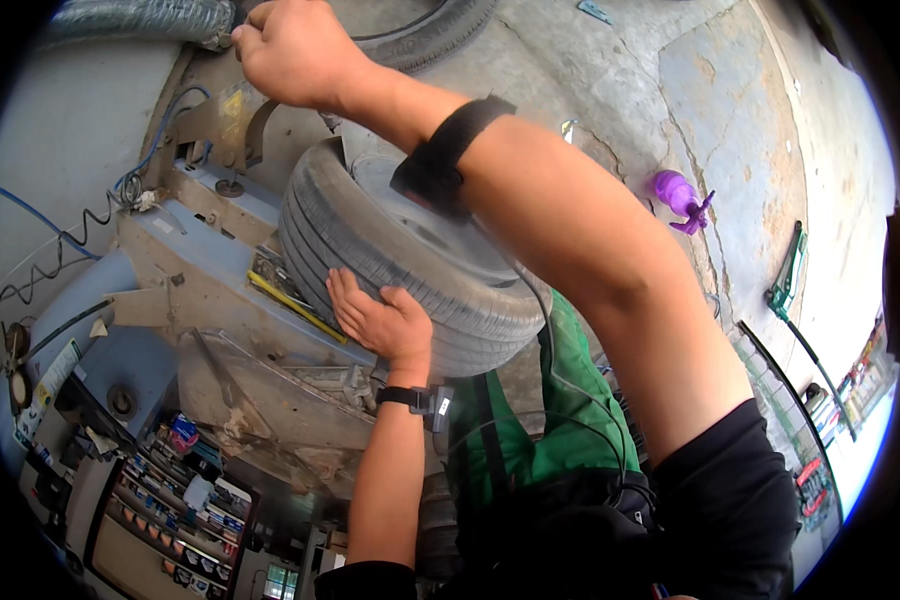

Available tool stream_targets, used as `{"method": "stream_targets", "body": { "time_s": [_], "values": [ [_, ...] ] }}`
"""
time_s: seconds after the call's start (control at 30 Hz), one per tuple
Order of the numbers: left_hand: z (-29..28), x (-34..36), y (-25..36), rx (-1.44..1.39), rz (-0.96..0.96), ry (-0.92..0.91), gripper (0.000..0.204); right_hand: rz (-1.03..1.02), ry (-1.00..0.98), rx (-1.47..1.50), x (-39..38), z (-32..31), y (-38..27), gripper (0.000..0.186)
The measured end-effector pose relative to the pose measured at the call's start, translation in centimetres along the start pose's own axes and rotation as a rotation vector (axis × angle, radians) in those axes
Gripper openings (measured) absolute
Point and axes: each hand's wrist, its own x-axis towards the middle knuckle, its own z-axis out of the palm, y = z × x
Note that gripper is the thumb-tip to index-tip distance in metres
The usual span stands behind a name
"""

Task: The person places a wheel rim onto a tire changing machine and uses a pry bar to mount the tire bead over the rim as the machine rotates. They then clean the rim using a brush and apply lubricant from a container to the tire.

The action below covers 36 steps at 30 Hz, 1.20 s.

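A car wheel with a dusty grey tyre (320, 225) stands upright, slightly tilted, in front of me against a blue-grey machine (175, 225). My left hand (382, 318) lies on its tread, palm against the rubber and fingers stretched out. My right arm reaches across above the wheel, hiding part of its metal rim (400, 200). At the arm's far end my right hand (292, 55) is closed, close to the end of a silvery, foil-like cylinder (135, 20). What its fingers hold, if anything, is hidden.
Another tyre (435, 35) lies on the concrete floor at the far side. A purple spray bottle (680, 200) and a green floor jack (788, 270) are to the right. A yellow bar (295, 308) and a blue hose (155, 140) are by the machine. Shelves (175, 520) show at lower left.
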Motion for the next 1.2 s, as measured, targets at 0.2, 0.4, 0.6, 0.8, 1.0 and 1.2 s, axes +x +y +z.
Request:
{"method": "stream_targets", "body": {
  "time_s": [0.2,0.4,0.6,0.8,1.0,1.2],
  "values": [
    [-0.1,-1.5,-1.7,-0.033,-0.024,-0.018,0.058,-0.051,-0.03,0.101,-5.3,1.0,-1.4,0.029],
    [-1.1,-1.8,-4.0,-0.056,0.061,0.001,0.058,0.026,-0.041,0.16,-7.3,1.8,-3.3,0.033],
    [-0.5,-1.0,-2.2,-0.065,0.059,0.025,0.056,0.124,-0.096,0.061,-4.4,-0.8,-2.3,0.037],
    [-0.4,-0.5,-2.5,-0.078,0.041,0.024,0.054,-0.057,-0.085,-0.041,-0.5,0.1,0.5,0.035],
    [-0.5,-0.8,-2.4,-0.078,0.086,0.03,0.054,-0.099,-0.143,-0.041,3.2,-2.2,1.9,0.034],
    [0.0,-0.8,-1.6,-0.076,0.12,0.035,0.054,-0.177,0.011,-0.149,5.0,-6.4,6.0,0.032]
  ]
}}
